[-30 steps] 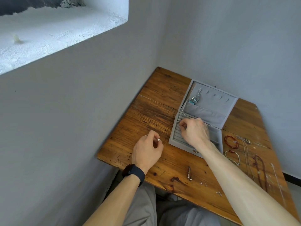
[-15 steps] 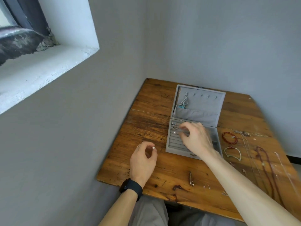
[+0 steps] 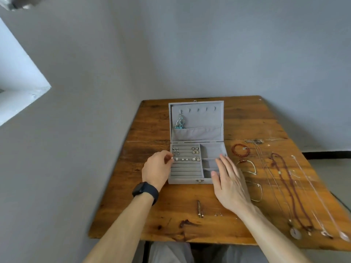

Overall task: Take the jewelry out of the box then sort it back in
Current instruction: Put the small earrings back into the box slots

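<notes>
While the box point(image 3: 187, 180) lies open on the wooden surface point(image 3: 171, 221), the left hand point(image 3: 156, 170) pinches a small silver piece point(image 3: 171, 158) at the box's left edge; the right hand point(image 3: 230, 184) is over its right compartments, fingers point(image 3: 223, 164) straight and slightly spread. Necklaces point(image 3: 290, 188) lie right of the box.

One grey jewelry box point(image 3: 196, 180), one wooden table point(image 3: 171, 215), one smartwatch point(image 3: 145, 190), one red bead bracelet point(image 3: 233, 149), two thin bangles point(image 3: 254, 170) point(image 3: 261, 193), one dark-red necklace point(image 3: 273, 157)
</notes>
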The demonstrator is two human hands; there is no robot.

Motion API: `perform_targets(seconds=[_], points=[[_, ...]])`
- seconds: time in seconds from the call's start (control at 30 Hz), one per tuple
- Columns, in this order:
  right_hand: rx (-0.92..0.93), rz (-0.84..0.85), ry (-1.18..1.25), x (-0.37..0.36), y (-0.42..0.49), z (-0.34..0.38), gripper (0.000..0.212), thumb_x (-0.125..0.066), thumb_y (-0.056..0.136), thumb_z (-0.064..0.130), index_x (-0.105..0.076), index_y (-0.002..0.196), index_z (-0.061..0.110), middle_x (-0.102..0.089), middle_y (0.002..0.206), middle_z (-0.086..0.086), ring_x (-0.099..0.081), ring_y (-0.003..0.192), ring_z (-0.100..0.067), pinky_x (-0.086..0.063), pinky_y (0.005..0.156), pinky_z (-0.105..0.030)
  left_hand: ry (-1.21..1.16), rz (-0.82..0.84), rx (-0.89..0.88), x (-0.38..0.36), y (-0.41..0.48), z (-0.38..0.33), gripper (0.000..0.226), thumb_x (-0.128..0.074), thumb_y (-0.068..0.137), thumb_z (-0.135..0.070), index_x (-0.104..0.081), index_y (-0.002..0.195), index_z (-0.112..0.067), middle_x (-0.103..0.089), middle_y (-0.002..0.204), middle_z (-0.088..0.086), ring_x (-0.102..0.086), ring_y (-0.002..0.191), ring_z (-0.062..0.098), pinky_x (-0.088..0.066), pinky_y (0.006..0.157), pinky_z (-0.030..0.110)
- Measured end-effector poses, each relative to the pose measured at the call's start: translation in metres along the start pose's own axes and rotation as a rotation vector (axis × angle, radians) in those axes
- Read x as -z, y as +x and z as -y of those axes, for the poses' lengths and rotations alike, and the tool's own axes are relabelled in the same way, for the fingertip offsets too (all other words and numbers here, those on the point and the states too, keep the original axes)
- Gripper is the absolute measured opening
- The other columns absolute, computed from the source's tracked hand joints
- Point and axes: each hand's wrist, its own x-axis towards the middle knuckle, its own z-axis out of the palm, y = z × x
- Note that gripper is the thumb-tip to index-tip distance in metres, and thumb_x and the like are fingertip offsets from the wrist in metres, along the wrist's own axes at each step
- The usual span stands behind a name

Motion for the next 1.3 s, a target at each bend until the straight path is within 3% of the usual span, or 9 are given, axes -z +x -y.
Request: perform_targets(seconds=[0.2, 0.37, 0.5, 0.7, 0.87, 1.03, 1.1, 1.2, 1.3], points=[[-0.003, 0.029, -0.039, 0.000, -0.002, -0.001, 0.073, 0.002, 0.099, 0.054, -0.027, 0.157, 0.020, -0.016, 0.166, 0.008, 0.005, 0.152, -0.005, -0.010, 0.122, -0.048, 0.216, 0.003, 0.016, -0.004, 0.006, -0.016, 0.012, -0.061, 0.096, -0.031, -0.069, 0.104, -0.034, -0.064, 0.107, -0.004, -0.063, 0.084, 0.016, -0.045, 0.059, 0.027], [-0.004, 0.030, -0.021, 0.002, -0.003, 0.000, 0.063, -0.011, 0.104, 0.048, -0.032, 0.155, 0.017, -0.021, 0.165, 0.004, 0.000, 0.154, -0.010, -0.015, 0.122, -0.053, 0.133, 0.050, 0.118, 0.001, 0.008, -0.018, 0.008, -0.066, 0.092, -0.036, -0.070, 0.098, -0.039, -0.066, 0.104, -0.008, -0.063, 0.087, 0.016, -0.050, 0.066, 0.028], [-0.007, 0.049, -0.023, 0.004, -0.002, 0.000, 0.069, -0.004, 0.101, 0.050, -0.031, 0.156, 0.018, -0.018, 0.166, 0.005, 0.002, 0.154, -0.010, -0.011, 0.122, -0.052, 0.130, 0.043, 0.155, 0.002, 0.008, -0.017, 0.003, -0.070, 0.090, -0.040, -0.072, 0.091, -0.041, -0.069, 0.096, -0.010, -0.059, 0.076, 0.011, -0.046, 0.059, 0.025], [-0.012, 0.074, -0.055, 0.004, -0.002, 0.001, 0.063, -0.009, 0.104, 0.046, -0.028, 0.157, 0.018, -0.015, 0.167, 0.005, 0.005, 0.154, -0.011, -0.010, 0.122, -0.052, 0.250, 0.064, 0.071, -0.002, 0.010, -0.027, 0.015, -0.063, 0.096, -0.033, -0.075, 0.104, -0.033, -0.062, 0.114, -0.003, -0.066, 0.095, 0.023, -0.054, 0.071, 0.035], [-0.013, 0.086, -0.071, 0.004, -0.001, 0.000, 0.063, -0.008, 0.104, 0.047, -0.026, 0.157, 0.018, -0.014, 0.167, 0.006, 0.007, 0.154, -0.011, -0.007, 0.122, -0.052, 0.303, 0.084, 0.033, -0.005, 0.008, -0.028, 0.017, -0.057, 0.100, -0.030, -0.072, 0.108, -0.033, -0.057, 0.117, 0.001, -0.065, 0.095, 0.028, -0.051, 0.071, 0.036], [0.007, 0.103, -0.057, 0.007, -0.002, 0.000, 0.077, 0.008, 0.097, 0.055, -0.021, 0.159, 0.019, -0.011, 0.167, 0.007, 0.009, 0.153, -0.009, -0.006, 0.122, -0.053, 0.240, 0.165, 0.046, -0.001, 0.009, -0.025, 0.021, -0.054, 0.100, -0.030, -0.066, 0.117, -0.033, -0.053, 0.119, 0.002, -0.064, 0.094, 0.027, -0.056, 0.079, 0.040], [0.015, 0.101, -0.034, 0.012, -0.002, 0.001, 0.073, 0.001, 0.099, 0.054, -0.024, 0.158, 0.018, -0.015, 0.167, 0.004, 0.003, 0.154, -0.011, -0.008, 0.122, -0.053, 0.185, 0.182, 0.027, 0.003, 0.007, -0.021, 0.026, -0.053, 0.099, -0.027, -0.062, 0.122, -0.035, -0.054, 0.116, 0.001, -0.063, 0.093, 0.024, -0.057, 0.080, 0.040], [0.038, 0.005, 0.041, 0.020, -0.008, 0.007, 0.051, -0.034, 0.106, 0.035, -0.037, 0.152, 0.014, -0.034, 0.161, -0.002, -0.017, 0.153, -0.016, -0.017, 0.123, -0.050, 0.069, 0.156, -0.013, 0.011, -0.009, -0.015, 0.032, -0.053, 0.099, -0.025, -0.058, 0.127, -0.038, -0.056, 0.110, -0.006, -0.061, 0.093, 0.015, -0.058, 0.078, 0.040], [0.126, -0.161, 0.100, 0.022, -0.033, 0.019, 0.041, -0.059, 0.097, 0.020, -0.055, 0.137, 0.013, -0.055, 0.143, -0.004, -0.042, 0.140, -0.020, -0.033, 0.116, -0.039, -0.013, 0.066, -0.054, 0.012, -0.044, -0.008, 0.030, -0.056, 0.098, -0.027, -0.059, 0.124, -0.040, -0.056, 0.107, -0.014, -0.059, 0.083, 0.001, -0.057, 0.068, 0.029]])
